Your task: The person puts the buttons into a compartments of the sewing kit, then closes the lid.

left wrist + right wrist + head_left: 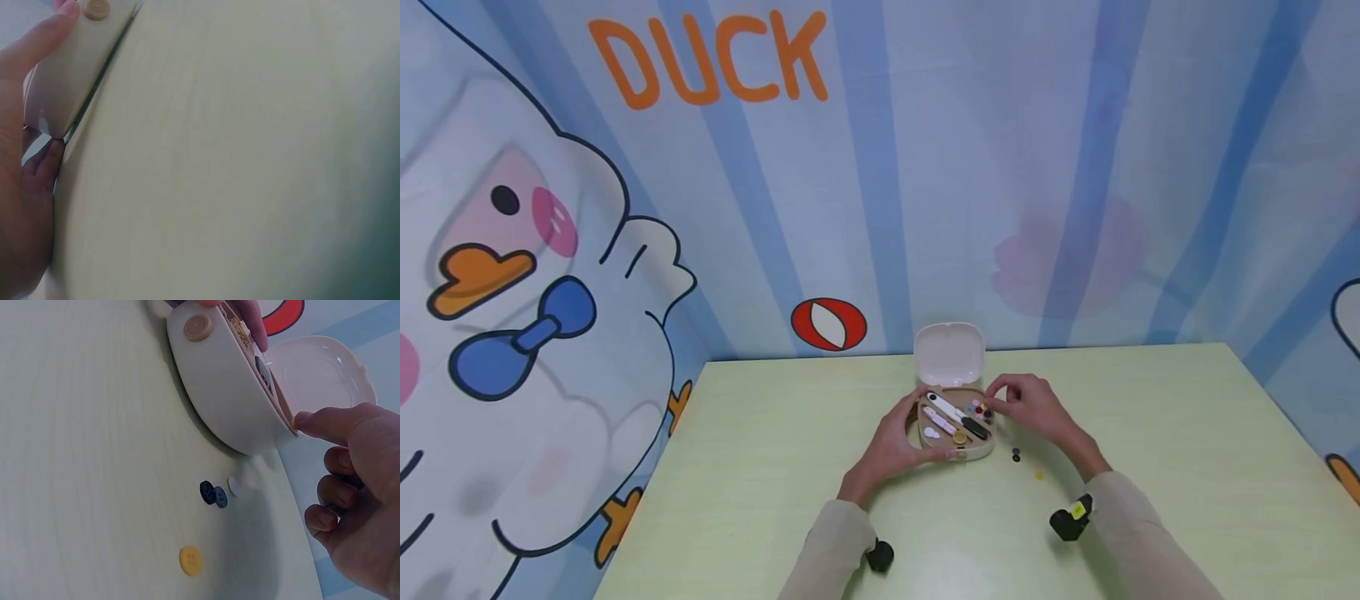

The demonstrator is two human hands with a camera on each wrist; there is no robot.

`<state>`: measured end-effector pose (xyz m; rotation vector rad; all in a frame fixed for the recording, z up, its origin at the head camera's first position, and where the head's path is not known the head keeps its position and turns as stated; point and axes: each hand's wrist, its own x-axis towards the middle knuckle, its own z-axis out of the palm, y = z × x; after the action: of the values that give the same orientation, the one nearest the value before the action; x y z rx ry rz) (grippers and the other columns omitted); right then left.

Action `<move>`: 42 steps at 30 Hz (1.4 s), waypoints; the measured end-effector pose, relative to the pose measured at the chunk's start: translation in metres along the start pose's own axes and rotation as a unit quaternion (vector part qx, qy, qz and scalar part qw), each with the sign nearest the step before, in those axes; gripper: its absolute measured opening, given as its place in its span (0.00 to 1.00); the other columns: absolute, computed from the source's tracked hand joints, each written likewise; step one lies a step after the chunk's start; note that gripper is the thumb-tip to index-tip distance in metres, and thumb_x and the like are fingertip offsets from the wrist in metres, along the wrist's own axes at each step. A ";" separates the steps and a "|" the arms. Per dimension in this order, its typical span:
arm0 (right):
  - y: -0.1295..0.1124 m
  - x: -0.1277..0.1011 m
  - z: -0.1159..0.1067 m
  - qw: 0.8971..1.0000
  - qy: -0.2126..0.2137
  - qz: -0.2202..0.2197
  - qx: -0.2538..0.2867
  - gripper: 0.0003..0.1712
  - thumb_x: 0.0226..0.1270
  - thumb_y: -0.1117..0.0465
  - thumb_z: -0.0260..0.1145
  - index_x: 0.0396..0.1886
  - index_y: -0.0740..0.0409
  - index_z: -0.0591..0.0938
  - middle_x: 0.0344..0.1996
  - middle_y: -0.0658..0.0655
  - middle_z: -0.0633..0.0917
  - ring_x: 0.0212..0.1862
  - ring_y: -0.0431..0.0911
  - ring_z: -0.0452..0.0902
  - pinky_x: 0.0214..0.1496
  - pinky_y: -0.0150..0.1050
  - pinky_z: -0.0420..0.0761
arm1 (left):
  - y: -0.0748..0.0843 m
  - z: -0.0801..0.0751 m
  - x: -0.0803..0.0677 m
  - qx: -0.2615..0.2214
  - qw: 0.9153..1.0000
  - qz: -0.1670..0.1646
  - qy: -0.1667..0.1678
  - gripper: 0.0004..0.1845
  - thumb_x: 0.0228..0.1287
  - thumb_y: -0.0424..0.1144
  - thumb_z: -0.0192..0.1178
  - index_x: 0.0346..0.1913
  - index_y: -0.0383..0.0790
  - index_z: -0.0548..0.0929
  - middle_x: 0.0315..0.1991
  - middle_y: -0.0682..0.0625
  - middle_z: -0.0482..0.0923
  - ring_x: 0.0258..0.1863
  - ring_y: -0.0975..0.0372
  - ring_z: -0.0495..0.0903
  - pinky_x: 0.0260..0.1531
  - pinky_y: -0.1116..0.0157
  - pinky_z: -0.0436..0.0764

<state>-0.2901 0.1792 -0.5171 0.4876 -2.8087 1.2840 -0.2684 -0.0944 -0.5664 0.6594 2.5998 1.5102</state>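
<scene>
A pale sewing box stands on the table with its lid raised. My left hand grips its left side, the thumb along the front wall near a round tan knob. Inside lie a long white-and-black tool, a pink-patterned slim piece, a small gold round piece and several coloured buttons. At the box's right rim, my right hand pinches a small pale yellowish button, mostly hidden by thumb and finger; its other fingers are curled.
On the table right of the box lie a black button, a blue-grey button, a white button and, nearer me, a yellow button. A printed duck curtain hangs behind the table's far edge.
</scene>
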 end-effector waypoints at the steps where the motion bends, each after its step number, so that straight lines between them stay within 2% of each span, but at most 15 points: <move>1: 0.000 0.001 0.000 1.000 0.001 0.002 -0.001 0.02 0.70 0.63 0.73 0.39 0.57 0.88 0.17 0.49 0.70 0.22 0.44 0.65 0.24 0.34 0.63 | 0.000 0.000 0.000 -0.001 1.000 0.001 0.000 0.59 0.52 0.56 0.81 0.83 0.50 0.58 0.78 0.53 0.63 0.74 0.60 0.66 0.73 0.60 0.69; 17: 0.000 0.009 0.002 1.000 -0.004 0.005 -0.025 0.04 0.71 0.62 0.72 0.40 0.57 0.89 0.16 0.49 0.70 0.21 0.44 0.65 0.23 0.34 0.63 | -0.001 0.000 0.000 0.005 1.000 0.000 -0.002 0.60 0.52 0.57 0.81 0.83 0.51 0.57 0.79 0.54 0.61 0.74 0.60 0.65 0.73 0.61 0.68; 23: -0.001 0.011 0.003 0.998 -0.003 -0.011 -0.055 0.03 0.70 0.62 0.72 0.39 0.57 0.89 0.16 0.48 0.71 0.21 0.43 0.65 0.23 0.34 0.64 | -0.001 0.000 0.001 0.002 1.000 0.004 0.001 0.60 0.52 0.56 0.81 0.83 0.49 0.57 0.78 0.53 0.62 0.74 0.60 0.65 0.73 0.61 0.68; 29: -0.006 0.011 0.004 0.997 -0.014 -0.009 -0.081 0.04 0.71 0.61 0.71 0.40 0.56 0.89 0.17 0.49 0.72 0.23 0.43 0.66 0.23 0.35 0.64 | -0.002 0.000 0.002 0.000 1.000 0.007 0.002 0.60 0.51 0.55 0.82 0.83 0.48 0.57 0.78 0.53 0.62 0.74 0.61 0.65 0.73 0.63 0.68; 36: -0.008 0.009 0.006 0.995 -0.007 -0.016 -0.101 0.07 0.72 0.60 0.71 0.44 0.57 0.90 0.17 0.48 0.73 0.22 0.43 0.65 0.22 0.34 0.63 | -0.004 0.001 0.002 0.002 1.000 0.012 0.004 0.59 0.52 0.55 0.81 0.83 0.48 0.58 0.78 0.52 0.63 0.74 0.60 0.66 0.73 0.62 0.69; 42: -0.008 0.003 0.006 0.996 0.009 -0.023 -0.089 0.13 0.73 0.60 0.70 0.54 0.57 0.88 0.15 0.47 0.71 0.20 0.42 0.63 0.22 0.35 0.63 | -0.004 0.001 0.002 -0.001 1.000 0.009 0.004 0.60 0.51 0.55 0.82 0.83 0.49 0.58 0.78 0.54 0.63 0.74 0.61 0.66 0.73 0.62 0.69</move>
<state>-0.2902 0.1690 -0.5150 0.5267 -2.8434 1.0113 -0.2715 -0.0944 -0.5705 0.6786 2.6052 1.5225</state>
